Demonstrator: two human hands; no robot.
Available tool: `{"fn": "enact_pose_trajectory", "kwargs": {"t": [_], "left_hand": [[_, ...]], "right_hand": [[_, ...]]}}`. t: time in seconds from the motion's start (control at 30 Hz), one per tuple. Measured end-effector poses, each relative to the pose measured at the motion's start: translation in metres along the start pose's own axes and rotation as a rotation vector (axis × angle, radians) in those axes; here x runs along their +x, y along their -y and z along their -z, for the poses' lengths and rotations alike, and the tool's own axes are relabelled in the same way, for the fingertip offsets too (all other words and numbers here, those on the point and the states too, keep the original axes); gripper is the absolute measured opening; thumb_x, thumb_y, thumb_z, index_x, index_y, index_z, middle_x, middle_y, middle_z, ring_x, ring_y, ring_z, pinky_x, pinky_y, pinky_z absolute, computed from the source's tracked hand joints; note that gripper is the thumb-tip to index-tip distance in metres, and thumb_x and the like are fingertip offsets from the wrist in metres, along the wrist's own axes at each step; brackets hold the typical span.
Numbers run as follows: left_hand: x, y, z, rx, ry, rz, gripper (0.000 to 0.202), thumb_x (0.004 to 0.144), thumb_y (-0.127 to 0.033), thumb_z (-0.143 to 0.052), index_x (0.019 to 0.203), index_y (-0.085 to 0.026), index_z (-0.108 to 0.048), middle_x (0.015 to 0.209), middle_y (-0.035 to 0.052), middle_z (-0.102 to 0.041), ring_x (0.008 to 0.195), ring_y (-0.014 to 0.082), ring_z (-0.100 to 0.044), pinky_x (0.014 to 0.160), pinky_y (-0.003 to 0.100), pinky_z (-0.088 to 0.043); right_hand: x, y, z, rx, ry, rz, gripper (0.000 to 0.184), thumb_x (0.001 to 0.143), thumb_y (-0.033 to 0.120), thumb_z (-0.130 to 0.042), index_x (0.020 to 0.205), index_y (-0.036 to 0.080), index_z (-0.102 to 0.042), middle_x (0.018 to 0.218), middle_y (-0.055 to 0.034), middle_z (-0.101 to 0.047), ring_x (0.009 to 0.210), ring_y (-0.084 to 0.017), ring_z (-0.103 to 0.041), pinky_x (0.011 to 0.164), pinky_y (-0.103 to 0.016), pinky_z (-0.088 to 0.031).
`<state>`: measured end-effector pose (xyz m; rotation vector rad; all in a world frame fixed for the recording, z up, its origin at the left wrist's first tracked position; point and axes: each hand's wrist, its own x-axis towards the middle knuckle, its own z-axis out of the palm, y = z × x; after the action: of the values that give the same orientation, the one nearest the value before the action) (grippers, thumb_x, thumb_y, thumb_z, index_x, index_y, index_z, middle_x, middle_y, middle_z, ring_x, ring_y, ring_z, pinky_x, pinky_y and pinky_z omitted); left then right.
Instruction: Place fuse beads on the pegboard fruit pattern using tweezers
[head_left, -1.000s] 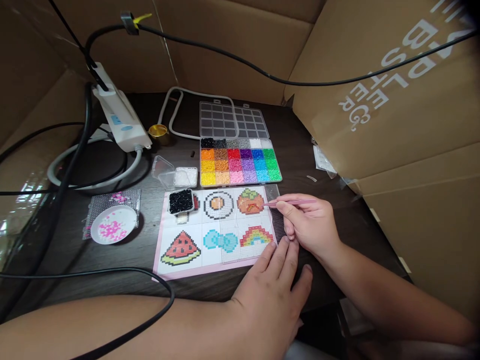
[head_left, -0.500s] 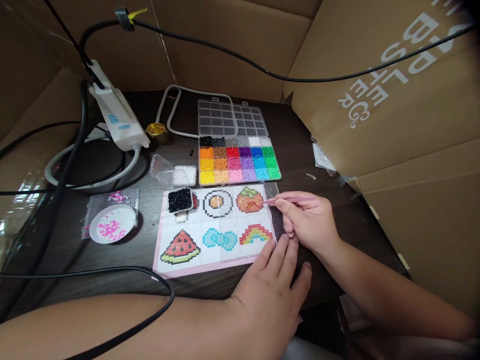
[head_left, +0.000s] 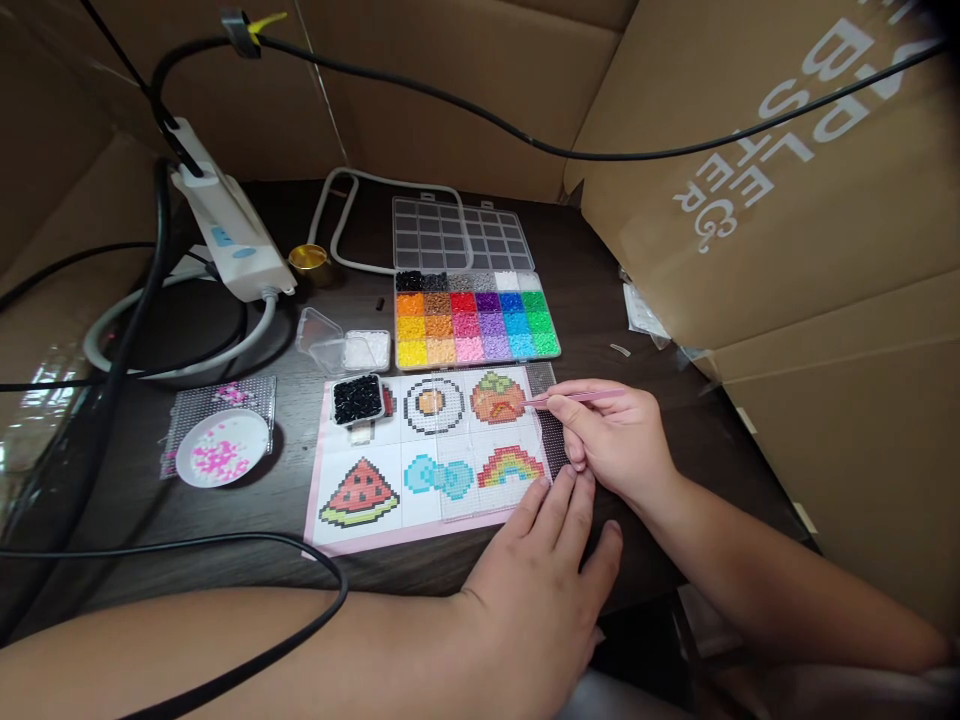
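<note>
Pinched in my right hand (head_left: 619,435) is a pair of pink tweezers (head_left: 581,396), its tips at the right edge of the orange fruit picture (head_left: 496,400). Whether the tips hold a bead is too small to tell. My left hand (head_left: 544,570) lies flat with fingers stretched, fingertips on the lower right edge of a clear pegboard (head_left: 457,505). That board covers the right part of a pattern sheet (head_left: 352,540) with watermelon, bow, rainbow and egg pictures. A small box of black beads (head_left: 358,399) stands on the sheet's upper left.
Behind the sheet lies an open sorting case (head_left: 478,320) of coloured beads. Left of it are a box of white beads (head_left: 367,350), a gold cup (head_left: 308,259) and a power strip (head_left: 229,225). A white dish (head_left: 225,450) of pink beads rests on another pegboard. Black cables (head_left: 300,545) cross the front; cardboard walls surround the table.
The view has shifted very slightly. Both hands and the tweezers hold nearly the same place over the board.
</note>
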<state>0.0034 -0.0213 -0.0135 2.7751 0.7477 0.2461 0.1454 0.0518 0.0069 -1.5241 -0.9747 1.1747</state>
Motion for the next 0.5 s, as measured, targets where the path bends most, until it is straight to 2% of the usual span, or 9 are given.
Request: {"fn": "enact_pose_trajectory", "kwargs": {"t": [0.27, 0.5], "left_hand": [[0.0008, 0.0002, 0.0012, -0.004, 0.014, 0.002, 0.073, 0.082, -0.053, -0.064, 0.142, -0.016, -0.05, 0.156, 0.0264, -0.026, 0.147, 0.041, -0.017, 0.116, 0.052, -0.012], [0.0009, -0.0006, -0.0006, 0.0, 0.01, 0.008, 0.074, 0.081, -0.055, -0.064, 0.142, -0.016, -0.049, 0.157, 0.026, -0.024, 0.148, 0.0403, -0.017, 0.116, 0.052, -0.009]], "right_hand": [[0.0027, -0.0025, 0.0013, 0.011, -0.012, 0.011, 0.031, 0.072, 0.041, -0.078, 0.082, 0.012, -0.073, 0.041, 0.0012, -0.055, 0.03, -0.008, -0.041, 0.028, -0.02, -0.035], [0.004, -0.0044, 0.002, 0.044, -0.017, 0.037, 0.03, 0.072, 0.039, -0.079, 0.083, 0.012, -0.072, 0.066, -0.0072, -0.072, 0.032, -0.006, -0.041, 0.027, -0.019, -0.033]]}}
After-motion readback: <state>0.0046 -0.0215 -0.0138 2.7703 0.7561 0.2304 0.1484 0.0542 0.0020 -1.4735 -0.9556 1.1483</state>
